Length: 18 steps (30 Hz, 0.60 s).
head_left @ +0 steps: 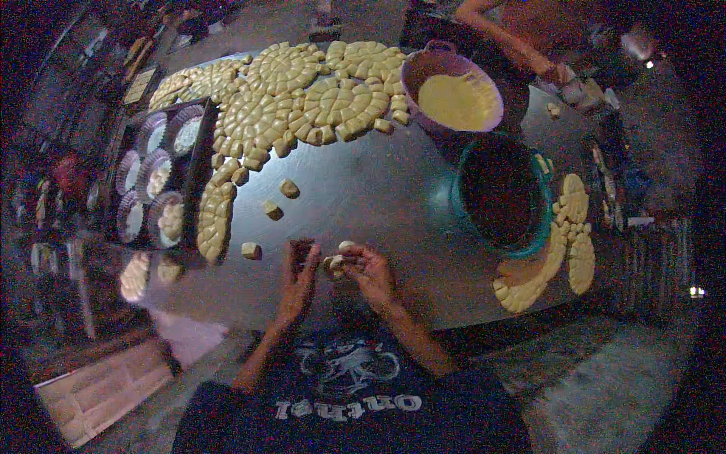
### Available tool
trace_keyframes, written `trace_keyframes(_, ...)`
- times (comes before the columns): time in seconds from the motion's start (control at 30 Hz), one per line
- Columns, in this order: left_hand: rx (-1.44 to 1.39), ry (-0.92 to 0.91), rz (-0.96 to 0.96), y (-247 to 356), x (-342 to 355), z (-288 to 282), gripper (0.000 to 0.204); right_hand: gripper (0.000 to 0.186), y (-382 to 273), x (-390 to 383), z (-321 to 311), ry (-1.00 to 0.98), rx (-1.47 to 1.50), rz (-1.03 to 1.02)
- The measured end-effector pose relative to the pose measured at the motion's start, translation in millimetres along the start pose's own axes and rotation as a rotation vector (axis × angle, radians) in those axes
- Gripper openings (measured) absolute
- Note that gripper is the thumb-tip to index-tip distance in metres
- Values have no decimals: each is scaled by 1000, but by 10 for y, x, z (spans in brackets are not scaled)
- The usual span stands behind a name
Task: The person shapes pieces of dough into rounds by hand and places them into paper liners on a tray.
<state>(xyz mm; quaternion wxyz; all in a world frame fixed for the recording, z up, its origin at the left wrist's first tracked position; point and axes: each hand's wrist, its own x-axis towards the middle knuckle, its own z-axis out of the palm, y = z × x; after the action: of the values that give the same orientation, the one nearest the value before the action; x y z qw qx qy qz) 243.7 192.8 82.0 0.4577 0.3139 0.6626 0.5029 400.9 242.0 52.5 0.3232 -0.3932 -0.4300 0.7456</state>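
Observation:
My left hand (301, 272) is above the steel table's near part, fingers apart and slightly curved, with nothing visible in it. Just right of it, my right hand (367, 268) grips small pale dough pieces (335, 263) between thumb and fingers. Three loose cut dough pieces, one of them a small cube (251, 250), lie to the left and beyond my hands. Many cut, rounded slabs of dough (337, 107) cover the far part of the table (363, 174), and a long strip of dough (215, 219) runs down its left side.
A dark tray (203, 129) of fluted cups stands at left. A purple tub (493, 106) with yellow contents and a teal bucket (543, 212) with dark contents are at right, near more dough (581, 257). A co-worker's arm (514, 45) reaches in at the far right.

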Motion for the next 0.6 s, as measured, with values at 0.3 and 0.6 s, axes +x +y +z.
trace_keyframes(0.3,-77,-160,87,594,-13,332,27,34,519,-380,-68,191,451,-102)
trace_keyframes(0.6,598,-198,1122,420,151,475,21,34,383,-389,-254,213,479,-79)
